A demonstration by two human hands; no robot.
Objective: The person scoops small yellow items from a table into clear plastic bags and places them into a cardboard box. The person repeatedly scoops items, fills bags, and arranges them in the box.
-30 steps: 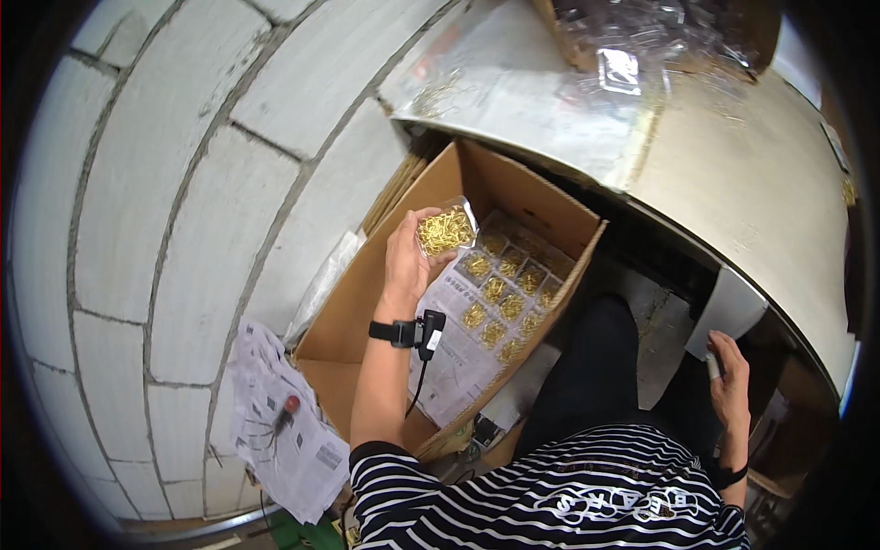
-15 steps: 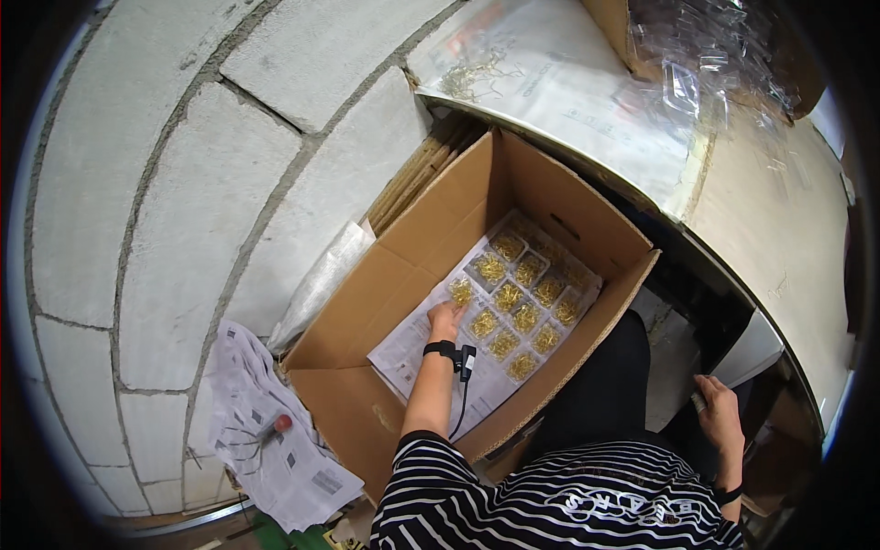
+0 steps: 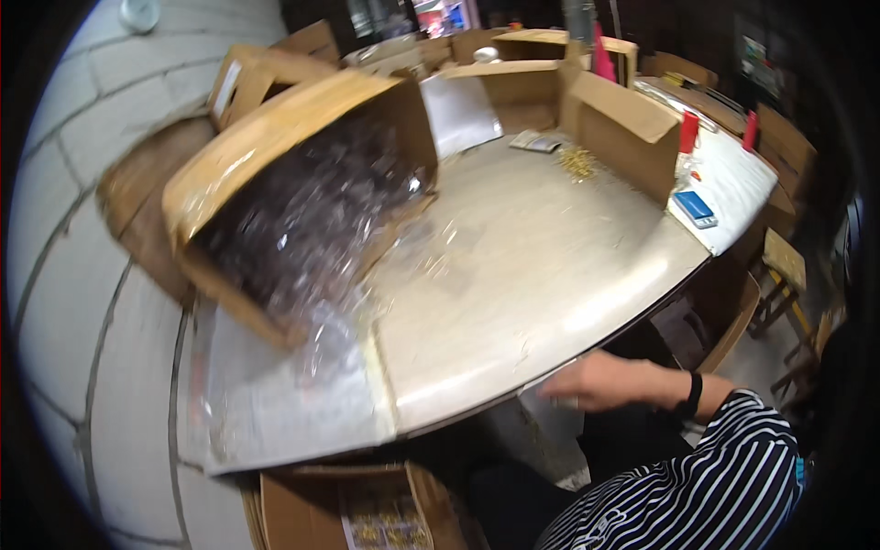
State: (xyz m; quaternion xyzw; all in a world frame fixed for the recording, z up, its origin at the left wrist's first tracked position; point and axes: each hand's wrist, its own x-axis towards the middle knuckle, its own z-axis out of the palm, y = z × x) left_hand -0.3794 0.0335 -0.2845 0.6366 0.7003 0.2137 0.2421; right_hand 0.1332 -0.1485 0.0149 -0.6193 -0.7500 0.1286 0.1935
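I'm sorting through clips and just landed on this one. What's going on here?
A person's right hand is at the near edge of a worktable, too blurred to tell whether it holds anything; the left hand is out of view. On the table, a tipped carton holds clear plastic pieces, and a small gold-coloured pile lies farther back. Below the edge, an open box holds gold-coloured pieces in groups.

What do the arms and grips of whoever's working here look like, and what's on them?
The right grip is a bare human hand, somewhat blurred. A narrow black band circles the wrist. The sleeve is black with thin white stripes. The left grip is out of view.
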